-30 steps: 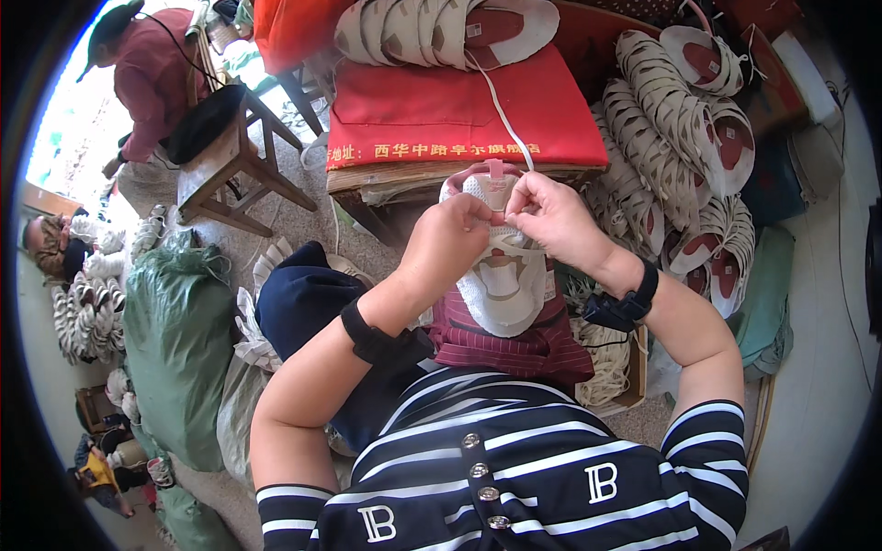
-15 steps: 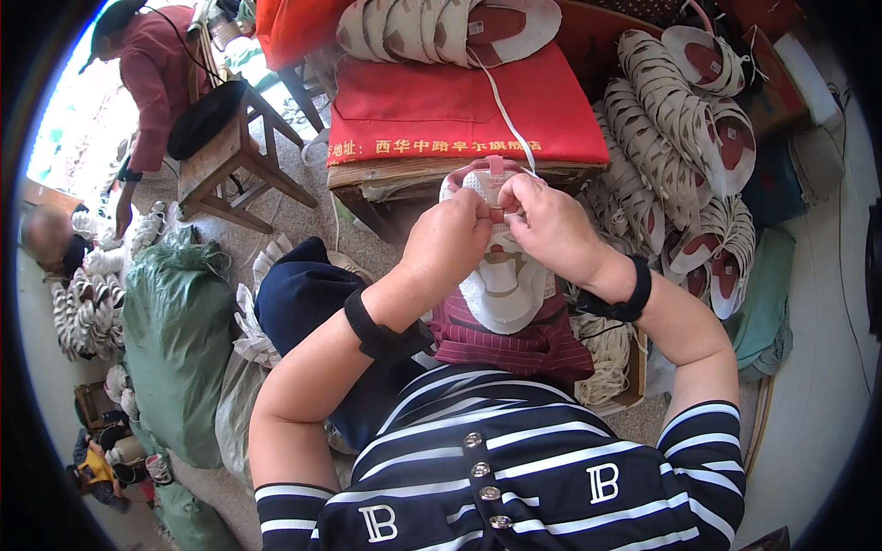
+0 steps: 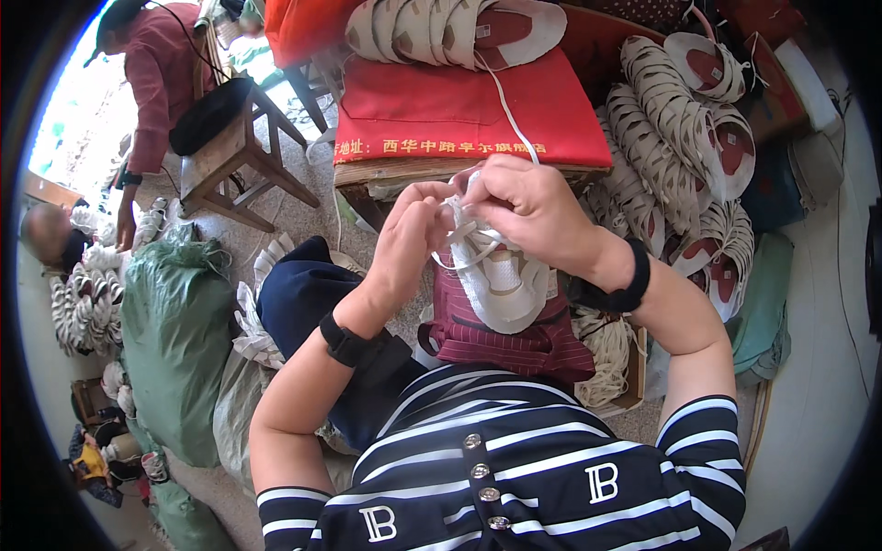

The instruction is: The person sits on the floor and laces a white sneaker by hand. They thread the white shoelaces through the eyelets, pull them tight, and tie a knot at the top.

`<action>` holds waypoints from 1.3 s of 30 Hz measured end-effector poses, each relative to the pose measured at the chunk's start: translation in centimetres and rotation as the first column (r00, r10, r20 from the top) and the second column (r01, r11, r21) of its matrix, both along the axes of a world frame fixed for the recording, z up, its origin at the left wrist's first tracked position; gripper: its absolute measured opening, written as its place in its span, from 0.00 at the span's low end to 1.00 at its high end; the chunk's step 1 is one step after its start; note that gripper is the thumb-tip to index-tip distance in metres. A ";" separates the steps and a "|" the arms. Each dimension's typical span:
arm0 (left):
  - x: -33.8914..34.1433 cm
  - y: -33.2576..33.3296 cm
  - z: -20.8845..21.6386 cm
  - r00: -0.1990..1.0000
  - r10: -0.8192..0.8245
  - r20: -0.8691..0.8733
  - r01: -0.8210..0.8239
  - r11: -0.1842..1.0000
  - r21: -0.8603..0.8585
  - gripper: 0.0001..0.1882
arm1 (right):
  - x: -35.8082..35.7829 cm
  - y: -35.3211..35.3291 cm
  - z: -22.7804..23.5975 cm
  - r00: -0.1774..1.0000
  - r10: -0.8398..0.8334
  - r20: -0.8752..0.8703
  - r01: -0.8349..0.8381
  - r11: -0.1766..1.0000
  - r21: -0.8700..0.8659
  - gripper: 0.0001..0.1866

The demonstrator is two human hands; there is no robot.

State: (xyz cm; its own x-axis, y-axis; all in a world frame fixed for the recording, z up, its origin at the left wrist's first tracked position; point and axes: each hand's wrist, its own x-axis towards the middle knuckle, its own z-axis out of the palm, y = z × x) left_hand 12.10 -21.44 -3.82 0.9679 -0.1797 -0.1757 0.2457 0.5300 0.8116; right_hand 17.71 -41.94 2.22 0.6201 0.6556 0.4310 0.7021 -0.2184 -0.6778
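Note:
A white and beige sneaker upper [image 3: 507, 292] points its toe toward me above my lap, over a burgundy striped cloth [image 3: 501, 349]. Across its throat hangs a loose loop of white shoelace [image 3: 470, 246]. My left hand [image 3: 411, 230] pinches beside the left edge of the opening, its fingers closed on the lace. Close by, my right hand [image 3: 528, 207] has its thumb and fingertips pressed together over the ankle end, also at the lace. The fingers hide most of the upper's far end and the exact grip.
A bench with a red cloth [image 3: 441, 115] stands ahead, bearing a row of nested uppers [image 3: 432, 32]. More stacked uppers [image 3: 671, 138] lie right, above a box of laces [image 3: 606, 367]. Left are a green sack [image 3: 179, 349], a wooden chair [image 3: 234, 165] and a person [image 3: 161, 83].
My left hand has moved left and slightly down, and my right hand a little left over the upper's far end. A lace loop now shows; the upper has turned slightly.

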 end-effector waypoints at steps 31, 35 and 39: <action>1.3 -4.8 0.9 0.797 -0.284 0.533 -0.456 0.295 0.840 0.06 | -5.9 -3.0 -3.5 0.945 0.325 0.040 -0.319 0.942 -0.105 0.05; 0.6 -4.7 1.6 0.796 -0.290 0.531 -0.487 0.215 0.847 0.08 | -5.0 -4.0 -1.8 0.991 0.129 0.019 -0.128 0.989 -0.070 0.07; 0.7 -4.8 2.4 0.736 -0.305 0.605 -0.628 0.028 0.778 0.11 | -1.1 -5.2 -1.5 0.924 -0.249 0.290 0.287 0.953 -0.096 0.07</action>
State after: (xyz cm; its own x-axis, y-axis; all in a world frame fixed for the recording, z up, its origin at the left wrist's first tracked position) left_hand 12.76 -26.27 -1.44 0.8696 -0.1333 0.4755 -0.3585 -0.8326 0.4222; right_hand 16.64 -47.18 0.76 0.6522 0.5446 0.5273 0.7573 -0.4992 -0.4210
